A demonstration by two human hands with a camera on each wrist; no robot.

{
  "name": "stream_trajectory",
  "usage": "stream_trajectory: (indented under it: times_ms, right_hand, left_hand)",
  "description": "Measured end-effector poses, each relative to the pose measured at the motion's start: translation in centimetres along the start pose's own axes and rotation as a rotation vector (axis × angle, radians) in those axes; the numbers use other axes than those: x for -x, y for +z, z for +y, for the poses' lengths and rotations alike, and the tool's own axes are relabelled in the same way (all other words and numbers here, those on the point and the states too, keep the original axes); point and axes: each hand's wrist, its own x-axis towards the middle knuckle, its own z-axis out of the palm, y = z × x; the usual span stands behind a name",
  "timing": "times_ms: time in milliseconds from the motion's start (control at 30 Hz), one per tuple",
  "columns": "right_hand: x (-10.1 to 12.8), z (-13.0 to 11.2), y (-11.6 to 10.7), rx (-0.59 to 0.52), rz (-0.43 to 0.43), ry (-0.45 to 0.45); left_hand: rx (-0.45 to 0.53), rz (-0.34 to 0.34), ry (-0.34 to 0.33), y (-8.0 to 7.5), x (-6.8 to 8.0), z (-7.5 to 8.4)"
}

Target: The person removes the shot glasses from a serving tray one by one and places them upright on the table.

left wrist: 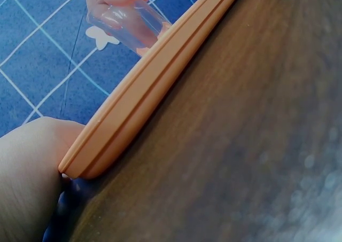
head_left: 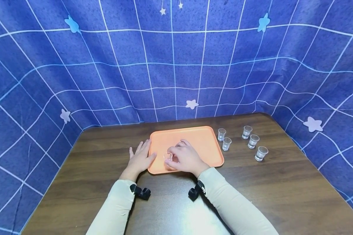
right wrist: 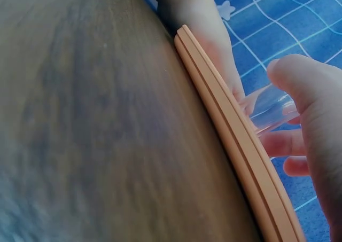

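An orange tray (head_left: pixel 204 143) lies on the brown wooden table. My right hand (head_left: pixel 184 158) pinches a small clear plastic cup (head_left: pixel 168 156) over the tray's front left part; the cup (left wrist: pixel 128 23) shows above the tray rim (left wrist: pixel 144 87) in the left wrist view, and the cup (right wrist: pixel 270 111) sits between thumb and fingers in the right wrist view. My left hand (head_left: pixel 139 158) lies flat with straight fingers against the tray's left edge, touching its rim (right wrist: pixel 224 119).
Several more clear cups stand on the table right of the tray: a pair (head_left: pixel 224 138) close to it and three (head_left: pixel 254 141) farther right. A blue grid-patterned cloth with stars (head_left: pixel 176 65) hangs behind and at both sides. Bare table (head_left: pixel 282 195) lies in front.
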Motion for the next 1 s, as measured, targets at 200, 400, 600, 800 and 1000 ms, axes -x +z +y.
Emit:
stream_trajectory:
  times_ms: [200,400,600,800,1000]
  right_hand:
    - [0.0,0.0,0.0,-0.002,-0.008,0.022]
    - [0.3,0.3,-0.1,-0.03,0.033,0.049]
    - [0.8,1.3,-0.8,-0.048,0.087,0.065]
    - [1.7,2.4,-1.7,-0.05,0.117,0.086]
    - [2.8,3.5,-2.6,-0.044,0.169,0.103]
  left_hand:
    - [0.001,-0.001,0.001,-0.1,-0.1,0.1]
    - [0.008,-0.004,0.001,-0.1,0.0,0.0]
    - [0.004,-0.016,0.001,0.0,-0.2,-0.3]
    - [0.006,0.001,0.011,0.0,-0.2,-0.4]
    - [0.016,0.011,0.014,0.0,0.0,-0.2]
